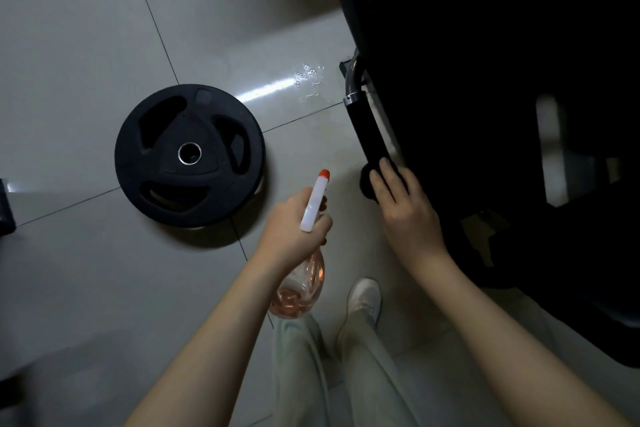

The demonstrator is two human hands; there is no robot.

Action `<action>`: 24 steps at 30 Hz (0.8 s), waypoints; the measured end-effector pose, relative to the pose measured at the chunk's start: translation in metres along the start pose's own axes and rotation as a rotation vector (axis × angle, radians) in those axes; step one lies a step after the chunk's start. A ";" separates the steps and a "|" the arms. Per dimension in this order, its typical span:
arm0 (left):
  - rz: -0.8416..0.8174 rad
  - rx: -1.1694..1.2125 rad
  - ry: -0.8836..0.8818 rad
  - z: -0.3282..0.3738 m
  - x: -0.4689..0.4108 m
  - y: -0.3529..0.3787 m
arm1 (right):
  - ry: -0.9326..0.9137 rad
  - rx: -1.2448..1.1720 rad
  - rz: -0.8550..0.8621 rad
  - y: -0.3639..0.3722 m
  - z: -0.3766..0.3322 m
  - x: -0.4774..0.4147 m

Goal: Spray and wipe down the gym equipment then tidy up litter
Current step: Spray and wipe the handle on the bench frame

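Observation:
My left hand (pixel 294 229) grips the neck of a clear spray bottle (pixel 301 291) holding pinkish liquid. Its white head with an orange tip (pixel 316 201) points up and away over the floor. My right hand (pixel 405 208) lies on the lower end of the black padded handle (pixel 367 128) of a dark gym machine (pixel 485 45), with the fingers fairly straight along the handle. A dark lump (pixel 367 185) shows under the fingertips; I cannot tell whether it is a cloth. Wet droplets (pixel 308 80) glisten on the tiles beside the handle's chrome bend (pixel 353 80).
A black weight plate (pixel 188 154) with a steel centre hole lies flat on the grey tiled floor (pixel 86 45), left of my hands. My legs in pale trousers and a white shoe (pixel 363 298) stand below. The dark machine base fills the right side.

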State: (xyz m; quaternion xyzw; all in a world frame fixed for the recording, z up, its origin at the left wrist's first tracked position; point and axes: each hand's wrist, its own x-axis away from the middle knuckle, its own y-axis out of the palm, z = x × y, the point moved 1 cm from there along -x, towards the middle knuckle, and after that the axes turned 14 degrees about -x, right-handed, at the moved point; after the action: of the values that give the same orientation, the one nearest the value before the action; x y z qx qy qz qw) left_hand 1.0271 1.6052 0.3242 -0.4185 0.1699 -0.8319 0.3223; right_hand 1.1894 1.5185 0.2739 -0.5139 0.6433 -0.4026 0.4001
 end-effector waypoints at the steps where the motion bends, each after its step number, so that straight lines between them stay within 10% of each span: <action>1: 0.003 0.001 0.002 0.000 0.000 0.001 | 0.012 -0.023 0.005 -0.002 0.000 0.004; 24: -0.036 0.023 -0.037 0.008 0.006 0.025 | 0.066 -0.174 0.059 0.010 0.008 0.023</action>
State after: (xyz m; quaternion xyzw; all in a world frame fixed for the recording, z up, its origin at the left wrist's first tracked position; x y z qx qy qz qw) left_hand 1.0405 1.5823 0.3182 -0.4332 0.1469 -0.8315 0.3152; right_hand 1.1900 1.4961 0.2590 -0.5139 0.7034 -0.3502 0.3442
